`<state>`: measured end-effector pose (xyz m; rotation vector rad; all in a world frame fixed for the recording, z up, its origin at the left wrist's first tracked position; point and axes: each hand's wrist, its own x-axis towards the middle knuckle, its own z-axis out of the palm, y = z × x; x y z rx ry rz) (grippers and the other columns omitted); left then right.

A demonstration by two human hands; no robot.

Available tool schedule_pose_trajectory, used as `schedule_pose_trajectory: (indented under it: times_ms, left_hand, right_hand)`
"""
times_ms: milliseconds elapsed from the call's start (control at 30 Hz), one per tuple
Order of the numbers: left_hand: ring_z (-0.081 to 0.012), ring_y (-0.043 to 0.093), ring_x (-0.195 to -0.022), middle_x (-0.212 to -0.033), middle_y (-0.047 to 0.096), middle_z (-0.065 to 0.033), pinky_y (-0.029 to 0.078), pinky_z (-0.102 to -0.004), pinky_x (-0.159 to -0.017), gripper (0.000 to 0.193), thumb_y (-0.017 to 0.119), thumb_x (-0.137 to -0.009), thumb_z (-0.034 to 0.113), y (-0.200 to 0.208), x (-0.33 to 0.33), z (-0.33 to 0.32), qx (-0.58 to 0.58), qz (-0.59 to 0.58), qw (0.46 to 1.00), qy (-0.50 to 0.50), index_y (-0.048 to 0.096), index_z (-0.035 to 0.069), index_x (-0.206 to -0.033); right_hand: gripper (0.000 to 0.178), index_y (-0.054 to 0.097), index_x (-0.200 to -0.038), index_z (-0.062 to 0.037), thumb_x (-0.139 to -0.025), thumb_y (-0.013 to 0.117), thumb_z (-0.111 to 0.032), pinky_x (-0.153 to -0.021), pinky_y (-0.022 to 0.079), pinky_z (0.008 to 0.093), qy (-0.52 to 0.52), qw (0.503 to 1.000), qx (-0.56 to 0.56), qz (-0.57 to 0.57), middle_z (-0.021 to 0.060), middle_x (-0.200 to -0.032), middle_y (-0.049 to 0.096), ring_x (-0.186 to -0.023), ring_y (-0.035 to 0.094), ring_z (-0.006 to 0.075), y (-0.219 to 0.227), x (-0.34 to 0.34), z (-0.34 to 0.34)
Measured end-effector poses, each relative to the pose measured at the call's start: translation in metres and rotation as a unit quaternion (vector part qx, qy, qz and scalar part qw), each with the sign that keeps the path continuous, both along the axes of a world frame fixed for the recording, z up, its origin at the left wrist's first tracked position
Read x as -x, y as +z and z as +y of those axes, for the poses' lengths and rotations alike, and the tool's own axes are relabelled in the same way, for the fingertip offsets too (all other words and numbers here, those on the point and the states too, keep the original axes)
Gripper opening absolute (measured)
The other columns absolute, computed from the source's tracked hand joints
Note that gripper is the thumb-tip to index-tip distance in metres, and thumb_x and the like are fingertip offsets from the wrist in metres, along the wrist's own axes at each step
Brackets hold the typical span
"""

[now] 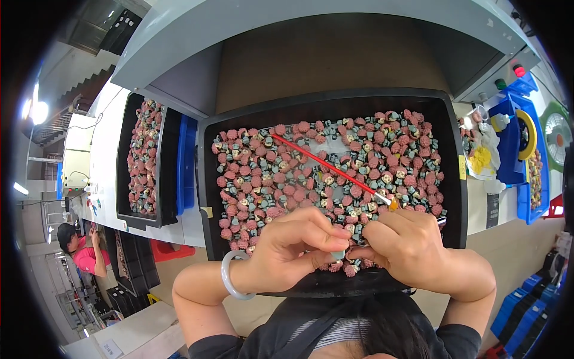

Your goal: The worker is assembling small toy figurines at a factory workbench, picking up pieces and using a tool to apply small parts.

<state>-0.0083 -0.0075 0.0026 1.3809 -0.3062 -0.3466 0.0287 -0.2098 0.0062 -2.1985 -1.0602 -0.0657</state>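
Note:
Over the near side of a black tray (335,97), my left hand (296,242) pinches a small pink and pale teal figurine (338,253) between thumb and fingers. My right hand (409,242) is closed close beside it, its fingertips near the figurine. What the right fingers hold is hidden; a silvery end (441,221) shows beyond that hand's outer side. A red-handled paintbrush (323,163) slants across the pile, its bristle end near my right knuckles. Many small pink, teal and cream figurines (412,143) fill the tray.
A grey hood-like housing (317,15) arches over the tray's far side. Another black tray of figurines (145,158) stands left. To the right are blue bins (508,137), a yellow tape roll (527,134) and a green fan (556,133). A person in pink (88,257) sits far left.

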Motion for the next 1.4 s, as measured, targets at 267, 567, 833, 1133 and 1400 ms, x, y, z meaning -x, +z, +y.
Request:
schedule_pose_trajectory:
  times_ms: [267,567,833,1133,1400]
  left_hand:
    - [-0.0177,0.055,-0.090,-0.095,0.052,-0.0109,0.047,-0.0240,-0.072,0.024,0.056,-0.073,-0.013,-0.0027,-0.0001,0.0007,0.010,-0.010,1.000,-0.001,0.059,0.005,-0.088]
    - [-0.0182,0.055,-0.090,-0.094,0.053,-0.0114,0.047,-0.0248,-0.074,0.023,0.057,-0.073,-0.013,-0.0015,0.0003,-0.0009,0.011,-0.011,1.000,0.005,0.059,0.005,-0.087]
    - [-0.0182,0.056,-0.088,-0.092,0.054,-0.0108,0.047,-0.0257,-0.076,0.023,0.058,-0.072,-0.013,-0.0023,-0.0006,-0.0007,-0.014,-0.039,0.999,0.008,0.060,0.005,-0.086]
    - [-0.0193,0.057,-0.089,-0.095,0.053,-0.0115,0.050,-0.0237,-0.071,0.024,0.057,-0.072,-0.014,-0.0040,-0.0016,0.0002,-0.035,-0.060,0.998,-0.007,0.059,0.004,-0.087]
    - [-0.0176,0.056,-0.091,-0.093,0.053,-0.0103,0.049,-0.0251,-0.077,0.028,0.058,-0.071,-0.014,-0.0088,-0.0002,-0.0004,-0.005,-0.006,1.000,0.008,0.060,0.004,-0.092]
  right_hand:
    - [0.033,0.042,-0.060,-0.0064,-0.061,0.071,-0.022,-0.038,0.034,0.0306,0.014,1.000,0.006,-0.020,0.0043,-0.052,0.040,-0.044,0.046,0.0214,0.0003,-0.0003,-0.0007]
    - [0.032,0.042,-0.060,-0.0067,-0.062,0.070,-0.022,-0.039,0.034,0.0324,0.015,1.000,0.004,0.012,0.0052,-0.053,0.041,-0.045,0.046,0.0231,-0.0003,0.0008,-0.0002]
    - [0.033,0.041,-0.060,-0.0063,-0.063,0.070,-0.022,-0.039,0.035,0.0326,0.014,0.999,-0.001,0.039,0.0054,-0.052,0.041,-0.045,0.046,0.0233,-0.0015,-0.0006,-0.0003]
    - [0.031,0.044,-0.061,-0.0053,-0.063,0.071,-0.021,-0.039,0.036,0.0326,0.008,0.999,-0.009,0.052,0.0056,-0.052,0.043,-0.045,0.047,0.0235,0.0002,-0.0008,0.0000]
    - [0.030,0.045,-0.063,-0.0052,-0.064,0.070,-0.022,-0.040,0.036,0.0334,0.002,0.994,-0.010,0.113,0.0059,-0.052,0.044,-0.046,0.047,0.0241,-0.0042,-0.0016,0.0010]
